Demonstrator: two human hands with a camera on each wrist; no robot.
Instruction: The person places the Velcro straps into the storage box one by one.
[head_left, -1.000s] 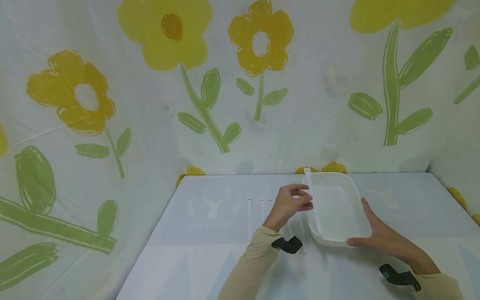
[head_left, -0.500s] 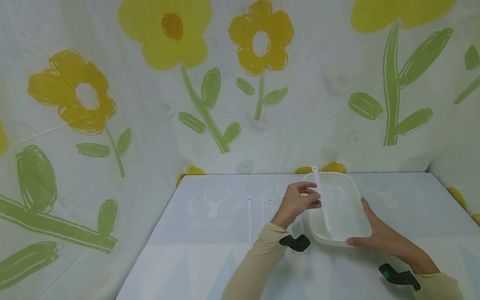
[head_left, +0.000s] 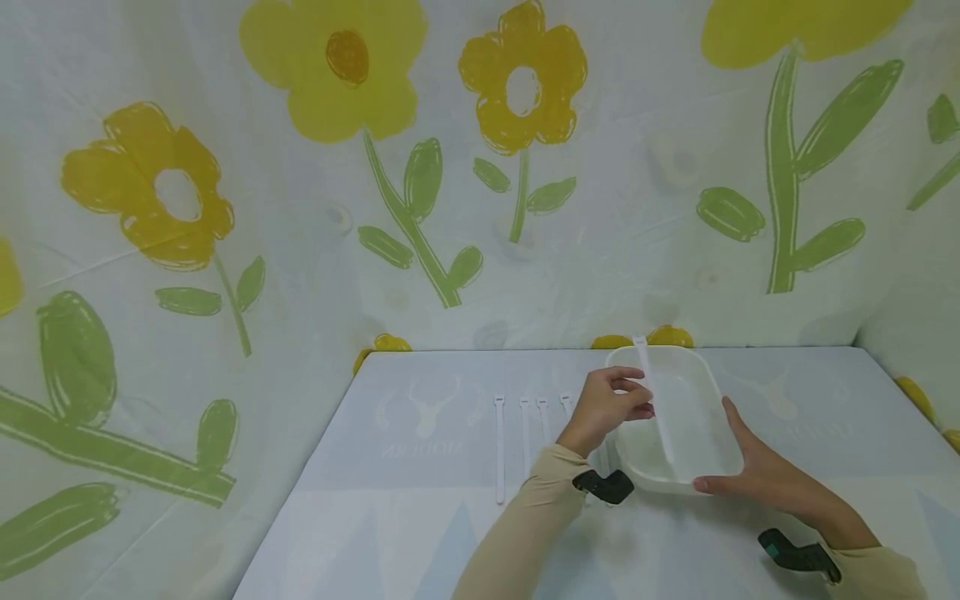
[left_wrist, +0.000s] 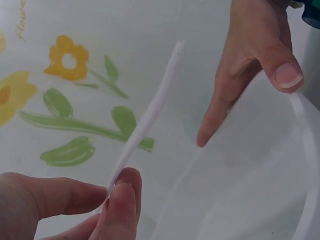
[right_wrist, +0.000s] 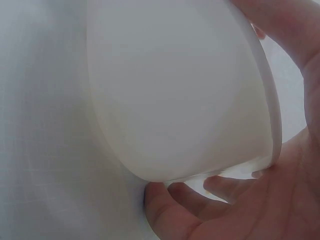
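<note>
My left hand [head_left: 603, 404] pinches a long white cable tie [head_left: 662, 425] between thumb and fingertips. The tie stands slanted, its square head at the top, and overlaps the left part of a white rectangular plastic basin [head_left: 705, 417]. In the left wrist view the strip [left_wrist: 150, 112] rises from the pinch with a slight bend. My right hand [head_left: 776, 475] grips the basin by its right side, thumb at the near rim. The right wrist view shows the basin's outer wall [right_wrist: 175, 90], with several fingers curled against its edge.
Several more white cable ties lie side by side on the pale table [head_left: 360, 533], left of the basin; one tie [head_left: 500, 450] is farthest left. My left forearm [head_left: 517, 529] partly covers others. A flower-printed curtain [head_left: 637, 167] hangs behind the table.
My left hand has moved right with the cable tie, from the basin's left edge to over its inside. The right hand and the basin have stayed where they were.
</note>
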